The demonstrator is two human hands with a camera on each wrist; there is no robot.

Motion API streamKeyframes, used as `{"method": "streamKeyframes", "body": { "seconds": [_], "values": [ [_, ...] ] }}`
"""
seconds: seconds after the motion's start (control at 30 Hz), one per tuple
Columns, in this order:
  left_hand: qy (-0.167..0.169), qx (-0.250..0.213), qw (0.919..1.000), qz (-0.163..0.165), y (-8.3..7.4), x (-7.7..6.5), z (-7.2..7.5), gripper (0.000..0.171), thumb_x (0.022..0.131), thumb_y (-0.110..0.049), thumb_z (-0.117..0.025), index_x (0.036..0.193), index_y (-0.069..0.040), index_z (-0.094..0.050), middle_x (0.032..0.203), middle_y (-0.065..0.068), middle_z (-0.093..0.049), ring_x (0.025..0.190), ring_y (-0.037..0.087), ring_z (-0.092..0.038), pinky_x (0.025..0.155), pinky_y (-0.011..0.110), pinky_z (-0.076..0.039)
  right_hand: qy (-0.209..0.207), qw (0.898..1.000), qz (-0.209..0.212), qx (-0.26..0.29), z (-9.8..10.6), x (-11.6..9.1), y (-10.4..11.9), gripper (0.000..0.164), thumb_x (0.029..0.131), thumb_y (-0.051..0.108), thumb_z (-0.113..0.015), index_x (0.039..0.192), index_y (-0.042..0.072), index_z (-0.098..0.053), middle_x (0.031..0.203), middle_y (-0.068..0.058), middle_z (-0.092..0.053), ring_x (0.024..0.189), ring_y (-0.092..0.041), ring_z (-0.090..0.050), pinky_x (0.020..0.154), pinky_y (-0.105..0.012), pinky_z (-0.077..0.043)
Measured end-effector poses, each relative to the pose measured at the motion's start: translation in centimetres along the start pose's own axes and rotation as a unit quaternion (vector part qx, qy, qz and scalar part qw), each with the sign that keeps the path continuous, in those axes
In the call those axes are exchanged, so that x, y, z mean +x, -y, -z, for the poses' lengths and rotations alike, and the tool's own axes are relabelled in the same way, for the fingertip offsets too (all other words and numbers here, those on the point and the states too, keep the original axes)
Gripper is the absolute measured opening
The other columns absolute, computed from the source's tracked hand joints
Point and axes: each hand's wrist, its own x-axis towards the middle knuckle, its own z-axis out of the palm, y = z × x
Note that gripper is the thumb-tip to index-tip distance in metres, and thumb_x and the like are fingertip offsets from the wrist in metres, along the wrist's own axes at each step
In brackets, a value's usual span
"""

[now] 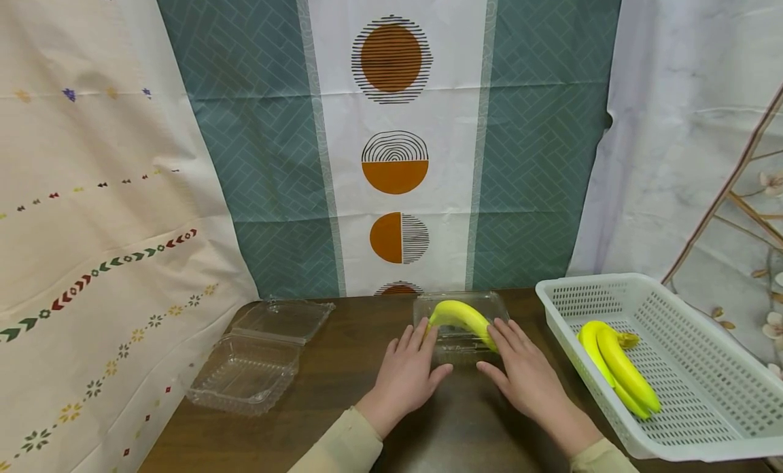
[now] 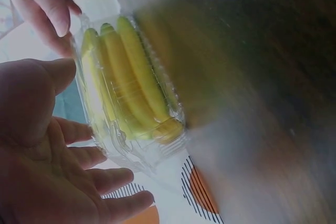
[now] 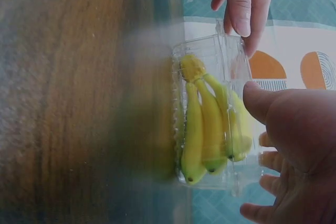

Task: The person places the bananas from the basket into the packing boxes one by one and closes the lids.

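Observation:
A bunch of yellow bananas [image 1: 461,314] lies in a clear plastic clamshell container [image 1: 449,356]. Through its see-through wall, several bananas [image 2: 128,77] show side by side in the left wrist view; their brown-yellow stem [image 3: 192,67] appears in the right wrist view. My left hand [image 1: 406,371] has its fingertips at the left end of the bunch, fingers extended and thumb apart. On the opposite side, my right hand [image 1: 526,378] reaches its straight fingers to the right end. Both palms face down over the container's near side, and neither hand's fingers curl round anything.
On the left of the dark wooden table [image 1: 342,418] stands another clear clamshell container [image 1: 245,378], lid folded back. A white slotted basket [image 1: 703,337] at the right holds another banana bunch [image 1: 620,371]. Patterned cloth [image 1: 538,153] hangs behind the table.

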Motion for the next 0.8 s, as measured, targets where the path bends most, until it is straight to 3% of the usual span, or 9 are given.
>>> {"method": "streamKeyframes", "body": {
  "seconds": [0.53,0.8],
  "values": [
    [-0.009,0.005,0.9999,0.005,0.0,2.1,-0.6,0.078,0.11,-0.056,-0.064,0.17,-0.011,-0.044,0.179,0.015,-0.032,0.161,0.042,-0.037,0.122,0.066,-0.039,0.001,1.0,-0.015,-0.013,-0.4,1.7,-0.9,0.077,0.101,0.038,-0.083,0.157,-0.007,-0.055,0.166,-0.028,-0.048,0.156,-0.052,-0.038,0.118,-0.071,-0.041],
    [0.002,0.007,0.9999,0.014,-0.3,3.1,-0.8,0.08,0.11,-0.058,-0.062,0.171,-0.012,-0.042,0.18,0.015,-0.029,0.162,0.04,-0.034,0.123,0.065,-0.039,0.011,0.999,-0.031,-0.017,-0.4,2.5,-1.3,0.076,0.102,0.039,-0.081,0.157,-0.008,-0.055,0.165,-0.029,-0.048,0.156,-0.052,-0.038,0.12,-0.071,-0.038]
  ]
}}
